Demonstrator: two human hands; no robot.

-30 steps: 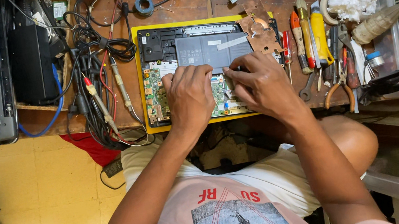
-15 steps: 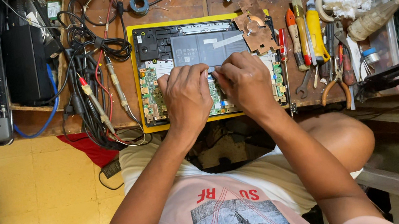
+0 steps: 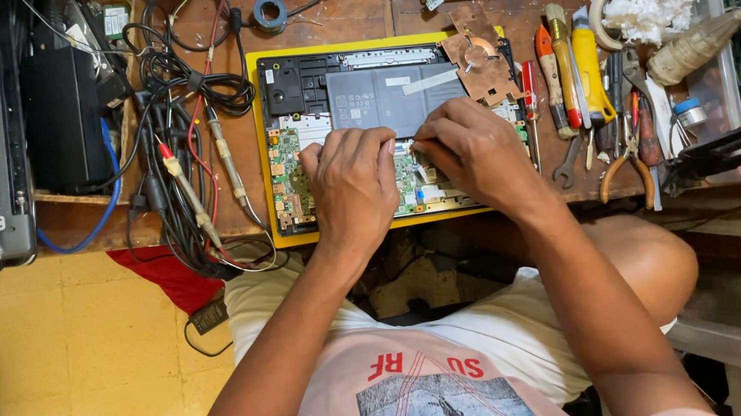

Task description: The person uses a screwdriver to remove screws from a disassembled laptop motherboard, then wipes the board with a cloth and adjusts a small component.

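Both hands moved nearer together | left hand rests flat, right hand pinches a small part on the laptop board.

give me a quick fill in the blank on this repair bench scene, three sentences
1. Both hands rest on the opened laptop, which lies on a ____ mat.
2. The screwdrivers and pliers lie to the ____ of the laptop.
3. The tangle of cables lies on the side of the person's ____ hand, away from the right hand.

Missing words: yellow; right; left
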